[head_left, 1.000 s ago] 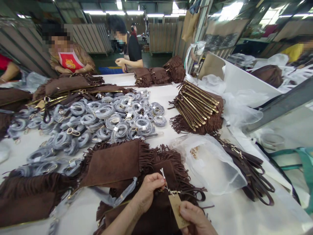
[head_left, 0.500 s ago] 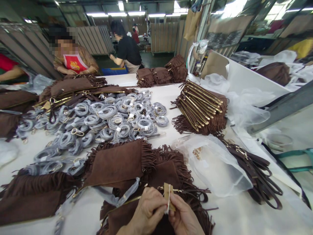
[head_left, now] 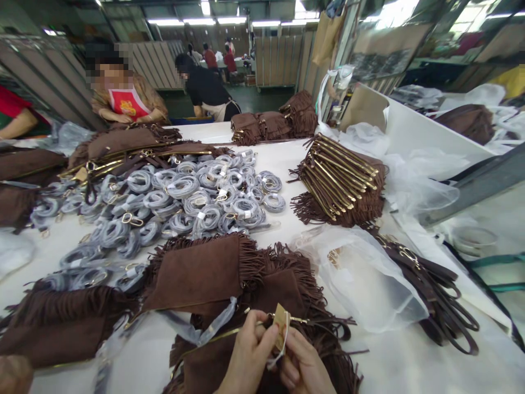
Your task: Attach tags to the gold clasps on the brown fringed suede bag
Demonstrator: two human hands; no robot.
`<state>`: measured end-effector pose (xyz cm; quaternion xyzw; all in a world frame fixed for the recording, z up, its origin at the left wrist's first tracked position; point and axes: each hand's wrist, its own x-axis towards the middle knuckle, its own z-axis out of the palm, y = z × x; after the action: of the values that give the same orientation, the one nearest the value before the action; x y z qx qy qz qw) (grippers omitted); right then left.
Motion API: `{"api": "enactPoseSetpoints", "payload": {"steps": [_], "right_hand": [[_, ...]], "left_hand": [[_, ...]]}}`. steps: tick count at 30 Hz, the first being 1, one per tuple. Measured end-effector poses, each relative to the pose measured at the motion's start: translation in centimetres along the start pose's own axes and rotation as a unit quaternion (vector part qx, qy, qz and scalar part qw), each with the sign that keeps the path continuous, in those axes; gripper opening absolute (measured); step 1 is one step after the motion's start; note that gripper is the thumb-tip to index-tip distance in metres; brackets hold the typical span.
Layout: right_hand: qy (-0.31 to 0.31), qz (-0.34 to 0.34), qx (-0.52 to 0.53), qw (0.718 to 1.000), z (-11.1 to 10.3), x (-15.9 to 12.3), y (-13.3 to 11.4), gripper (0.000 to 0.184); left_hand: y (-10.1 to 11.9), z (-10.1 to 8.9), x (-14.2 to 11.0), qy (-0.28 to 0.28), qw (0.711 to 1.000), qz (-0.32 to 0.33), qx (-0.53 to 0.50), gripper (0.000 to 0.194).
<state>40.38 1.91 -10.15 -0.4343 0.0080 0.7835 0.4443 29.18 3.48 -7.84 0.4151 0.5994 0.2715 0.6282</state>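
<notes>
A small tan paper tag [head_left: 281, 322] is pinched between the thumb and fingers of my left hand [head_left: 247, 350]. From it hangs a thin white string [head_left: 275, 360], and the curled fingers of my right hand [head_left: 307, 364] close on this string beside the tag's edge. Under both hands lies a dark brown fringed bag [head_left: 205, 369] with a gold zipper. A brown wrist strap [head_left: 338, 324] with a gold clasp reaches out to the right behind the tag. Just beyond, another brown fringed bag [head_left: 199, 271] lies flat.
Many coiled grey straps [head_left: 184, 186] in plastic cover the table's middle. Stacked bags with gold zippers [head_left: 340, 175] stand right of them, near a clear plastic bag [head_left: 369, 284] and loose brown straps [head_left: 435, 295]. Another person's hand [head_left: 14, 375] shows lower left. Co-workers stand across the table.
The tag has turned and tilted; my left thumb now presses its face, and the string hangs in a looser loop. Another hand has appeared lower left. A co-worker in black has bent forward.
</notes>
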Motion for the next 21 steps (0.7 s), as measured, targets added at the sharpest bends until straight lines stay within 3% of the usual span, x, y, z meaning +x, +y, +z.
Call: {"api": "enactPoseSetpoints", "payload": {"steps": [4, 11, 15, 18, 21], "right_hand": [[0.004, -0.044, -0.052, 0.998, -1.1, 0.0, 0.4, 0.041], [-0.074, -0.054, -0.092, 0.992, -2.8, -0.9, -0.3, 0.038], [0.04, -0.115, -0.122, 0.985, -3.4, -0.9, -1.4, 0.043], [0.099, -0.158, -0.195, 0.963, -4.6, -0.4, -1.6, 0.05], [0.115, -0.18, -0.259, 0.942, -5.4, -0.1, -1.5, 0.049]], "left_hand": [[0.4, -0.1, 1.3, -0.039, 0.998, -0.056, -0.01, 0.036], [1.9, -1.3, 1.7, 0.038, 0.997, -0.048, 0.038, 0.031], [3.1, -3.5, 1.2, 0.115, 0.98, 0.025, 0.163, 0.028], [3.1, -5.6, 0.4, 0.179, 0.964, 0.057, 0.187, 0.029], [1.9, -7.4, 0.0, 0.17, 0.967, 0.071, 0.174, 0.03]]}}
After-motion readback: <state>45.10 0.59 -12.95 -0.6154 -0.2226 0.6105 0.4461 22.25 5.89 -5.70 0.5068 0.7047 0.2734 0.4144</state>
